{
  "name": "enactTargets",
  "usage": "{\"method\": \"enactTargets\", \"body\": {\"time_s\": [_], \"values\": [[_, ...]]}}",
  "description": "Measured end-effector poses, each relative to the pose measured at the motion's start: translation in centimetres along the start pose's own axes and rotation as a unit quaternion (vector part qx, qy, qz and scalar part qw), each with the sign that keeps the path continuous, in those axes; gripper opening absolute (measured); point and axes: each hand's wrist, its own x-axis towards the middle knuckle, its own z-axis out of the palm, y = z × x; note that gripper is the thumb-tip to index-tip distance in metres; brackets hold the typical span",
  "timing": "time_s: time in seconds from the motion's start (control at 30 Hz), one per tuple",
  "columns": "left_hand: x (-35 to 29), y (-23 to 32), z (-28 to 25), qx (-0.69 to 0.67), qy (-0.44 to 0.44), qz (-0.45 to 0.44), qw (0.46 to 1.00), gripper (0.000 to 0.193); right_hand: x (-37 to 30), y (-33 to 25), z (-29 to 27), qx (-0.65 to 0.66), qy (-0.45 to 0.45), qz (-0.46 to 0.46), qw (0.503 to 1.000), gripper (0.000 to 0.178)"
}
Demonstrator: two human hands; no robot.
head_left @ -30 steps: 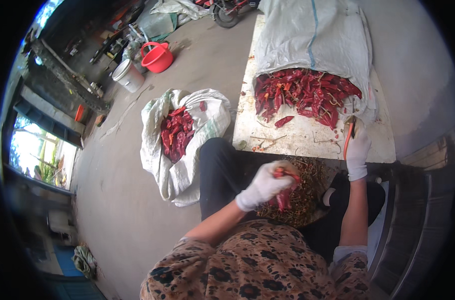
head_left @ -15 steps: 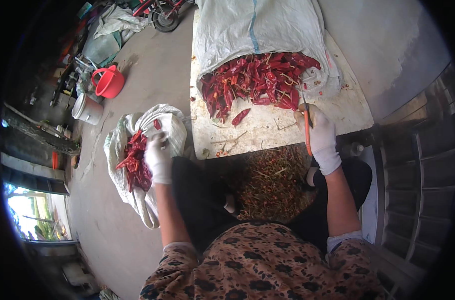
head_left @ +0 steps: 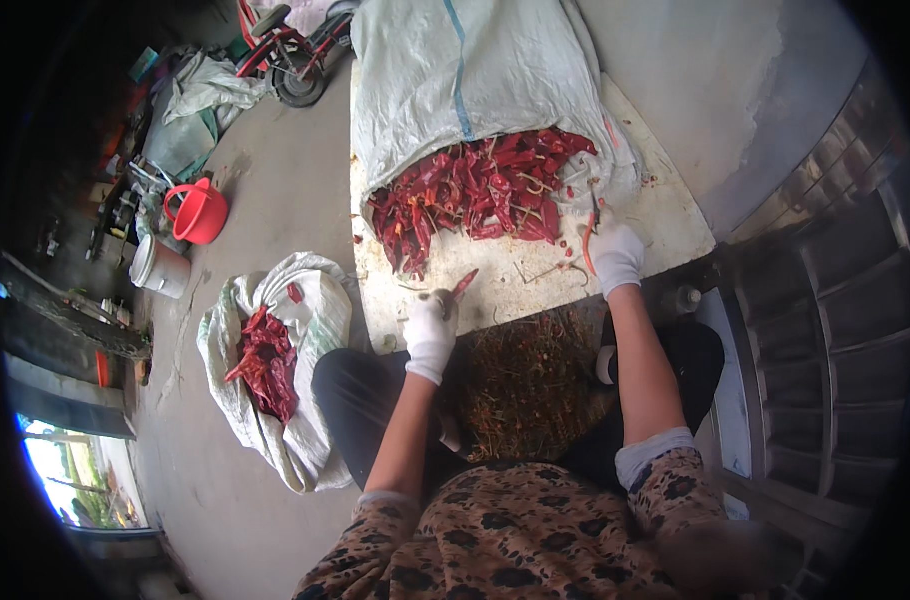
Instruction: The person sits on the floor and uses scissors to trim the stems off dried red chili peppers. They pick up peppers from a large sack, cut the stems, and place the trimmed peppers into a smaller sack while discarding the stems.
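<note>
My left hand (head_left: 431,336), in a white glove with darkened fingertips, is at the near edge of the pale board (head_left: 495,284). Its fingers are closed on the lower end of a dried red chili pepper (head_left: 465,283). Farther right over the board, my gloved right hand (head_left: 617,255) grips orange-handled scissors (head_left: 588,246), their dark blades pointing away from me; whether the blades are parted cannot be made out. A heap of dried red chilies (head_left: 475,190) spills from the mouth of a large white woven sack (head_left: 405,85) lying on the board.
To my left, an open white sack (head_left: 315,440) on the floor holds more red chilies (head_left: 265,365). Stems and scraps (head_left: 520,400) cover the ground between my feet. Beyond stand a red bucket (head_left: 201,215), a white bucket (head_left: 161,268) and a red two-wheeler (head_left: 297,75).
My left hand has come from above the floor sack to the board, where it now holds a chili. My right hand keeps the scissors beside the heap. The whole view has shifted.
</note>
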Motion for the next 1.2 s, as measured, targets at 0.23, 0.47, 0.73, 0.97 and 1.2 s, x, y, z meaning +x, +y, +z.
{"method": "enactTargets", "body": {"time_s": [0.23,0.47,0.73,0.97,1.2], "values": [[-7.4,3.8,-8.2,0.012,-0.075,0.032,0.997,0.022,0.1,-1.9,0.7,-0.138,-0.024,-0.013,0.99,0.04],[-9.8,6.7,-12.9,0.011,-0.018,0.086,0.996,0.021,-17.8,-14.0,-8.8,0.075,-0.06,-0.518,0.85,0.06],[-13.6,7.5,-19.8,-0.115,0.1,0.1,0.983,0.026,-23.6,-15.8,-12.5,0.16,-0.025,-0.512,0.843,0.02],[-16.6,6.5,-24.9,-0.425,0.061,0.075,0.9,0.014,-26.5,-17.6,-16.5,0.234,-0.036,-0.588,0.773,0.024],[-19.4,2.5,-24.9,-0.872,0.002,-0.093,0.481,0.032,-27.4,-20.8,-14.3,0.631,-0.413,-0.326,0.57,0.029]]}}
